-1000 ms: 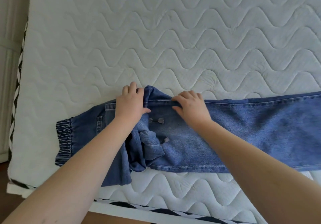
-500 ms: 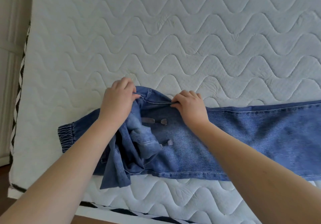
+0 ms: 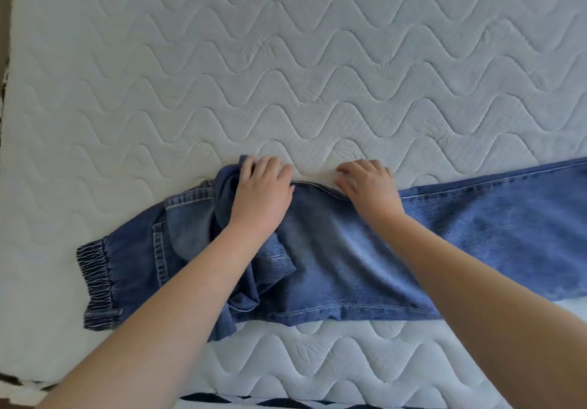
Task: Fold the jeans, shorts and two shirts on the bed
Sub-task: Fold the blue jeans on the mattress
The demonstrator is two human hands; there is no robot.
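Observation:
Blue jeans point(image 3: 355, 259) lie across the near part of the white quilted mattress point(image 3: 286, 68). The elastic waistband point(image 3: 95, 278) is at the left, and the legs run off the right edge of the view. My left hand point(image 3: 262, 194) grips a bunched flap of denim at the seat, at the jeans' far edge. My right hand point(image 3: 370, 186) is a hand's width to the right, its fingers curled over the far seam and holding it against the mattress. Neither the shorts nor the shirts are in view.
The mattress's near edge point(image 3: 317, 373) runs along the bottom, with a black-and-white patterned strip point(image 3: 222, 400) below it. Its left edge point(image 3: 8, 122) borders a dark gap. The far mattress surface is bare quilting.
My left hand has pulled the bunched seat fabric up and over to the far edge, covering the small grey tabs seen earlier. My right hand has stayed on the far seam.

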